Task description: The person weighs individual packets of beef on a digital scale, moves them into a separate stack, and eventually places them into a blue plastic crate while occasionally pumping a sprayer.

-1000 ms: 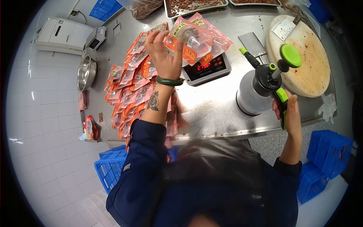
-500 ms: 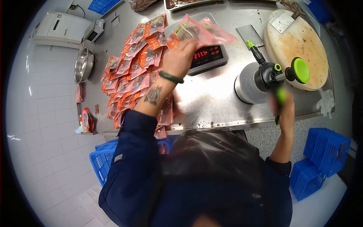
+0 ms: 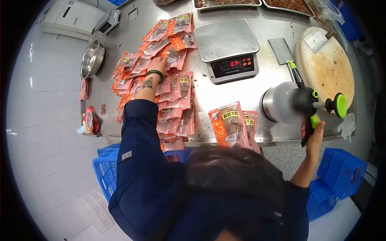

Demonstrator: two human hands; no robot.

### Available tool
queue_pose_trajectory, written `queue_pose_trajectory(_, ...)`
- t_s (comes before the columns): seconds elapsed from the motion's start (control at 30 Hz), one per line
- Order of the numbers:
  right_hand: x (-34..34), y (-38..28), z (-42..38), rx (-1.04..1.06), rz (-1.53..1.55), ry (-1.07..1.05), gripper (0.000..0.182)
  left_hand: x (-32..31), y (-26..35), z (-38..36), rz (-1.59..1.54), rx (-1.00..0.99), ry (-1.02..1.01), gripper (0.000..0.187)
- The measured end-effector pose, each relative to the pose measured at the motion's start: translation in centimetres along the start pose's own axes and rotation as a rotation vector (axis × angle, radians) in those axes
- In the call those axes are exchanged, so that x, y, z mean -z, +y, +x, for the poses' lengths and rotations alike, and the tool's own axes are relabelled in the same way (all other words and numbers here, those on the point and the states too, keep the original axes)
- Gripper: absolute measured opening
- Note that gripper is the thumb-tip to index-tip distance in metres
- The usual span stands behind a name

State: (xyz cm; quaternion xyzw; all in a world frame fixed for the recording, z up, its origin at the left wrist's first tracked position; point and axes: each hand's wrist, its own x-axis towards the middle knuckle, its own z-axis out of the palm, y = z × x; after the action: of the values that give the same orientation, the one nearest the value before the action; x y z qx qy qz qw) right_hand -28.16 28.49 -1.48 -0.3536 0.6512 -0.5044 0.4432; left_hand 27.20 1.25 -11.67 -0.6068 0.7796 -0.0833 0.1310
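Note:
My left hand (image 3: pixel 157 66), wearing a dark green bangle, is bent down over a pile of red and clear packets of beef (image 3: pixel 177 94). Its fingers are curled together on a packet near the pile's upper middle, and their tips are partly hidden. At the right, my right hand (image 3: pixel 314 136) wraps round the black and green handle of a pump sprayer (image 3: pixel 281 102), which lies tilted with its clear bottle to the left. Two packets of beef (image 3: pixel 229 124) lie overlapping at the table's front edge. A scale (image 3: pixel 228 42) with a bare plate reads about 0.7.
A cleaver (image 3: pixel 282 50) and a round cutting board (image 3: pixel 327 68) with a scraper-like blade lie at the right. Metal trays (image 3: pixel 225 7) stand at the back. A steel bowl (image 3: pixel 92 59) is at the left edge. Blue crates (image 3: pixel 341 172) stand below the table.
The packets my left hand held over the scale now lie at the front edge. My left hand has moved left onto the pile. The scale's reading has dropped.

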Motion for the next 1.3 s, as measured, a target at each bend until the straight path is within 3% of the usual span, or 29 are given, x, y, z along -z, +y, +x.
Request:
queue_pose_trajectory(0.03,0.1,0.0,0.0,-0.001,0.030,-0.018,0.076,0.1,0.2,0.0,0.016,0.020,-0.051,0.040)
queue_pose_trajectory(0.07,0.1,0.0,0.1,0.000,0.030,-0.007,0.076,-0.4,0.3,0.0,0.071,-0.033,0.056,0.035)
queue_pose_trajectory(0.13,-0.1,0.1,0.0,0.003,0.010,0.018,0.077,1.0,1.4,0.3,0.125,-0.001,-0.015,0.026)
queue_pose_trajectory(0.17,-0.2,0.2,0.0,0.001,0.010,0.024,0.077,0.9,1.1,0.4,0.148,-0.046,0.115,0.020)
queue_pose_trajectory(0.23,-0.4,0.1,-0.1,-0.010,0.018,0.067,0.077,1.5,-0.1,2.4,0.020,-0.012,0.047,0.020)
queue_pose_trajectory(0.27,-0.5,0.1,-0.1,-0.014,0.015,0.070,0.077,2.6,-0.5,3.0,-0.046,0.027,0.113,0.020)
queue_pose_trajectory(0.4,-0.7,-0.5,-0.1,0.023,0.002,0.020,0.076,15.1,-2.1,5.4,-0.121,0.265,0.048,0.027)
queue_pose_trajectory(0.53,-0.3,-0.4,0.0,0.018,0.037,-0.025,0.075,22.2,-1.6,4.6,-0.528,0.247,0.475,0.034)
queue_pose_trajectory(0.57,-0.3,-0.3,0.0,0.019,0.044,-0.023,0.075,23.1,0.2,4.2,-0.512,0.179,0.659,0.032)
queue_pose_trajectory(0.63,-0.4,-0.4,-0.1,0.029,0.029,-0.037,0.074,23.6,4.6,4.1,-0.623,0.144,0.774,0.029)
queue_pose_trajectory(0.73,-0.2,-0.5,0.0,0.087,0.015,-0.109,0.070,22.1,12.9,4.1,-0.558,0.113,0.585,0.027)
queue_pose_trajectory(0.87,0.5,-1.3,0.4,0.048,0.013,-0.173,0.065,17.0,19.8,5.2,-0.484,-0.217,0.449,0.030)
queue_pose_trajectory(1.03,0.0,-4.4,1.7,0.006,-0.176,-0.308,0.047,19.1,22.7,4.9,-0.539,-0.135,0.413,0.028)
queue_pose_trajectory(1.3,-3.3,-8.2,2.6,0.008,-0.282,-0.354,0.041,20.0,23.0,4.5,-0.484,-0.092,0.274,0.035)
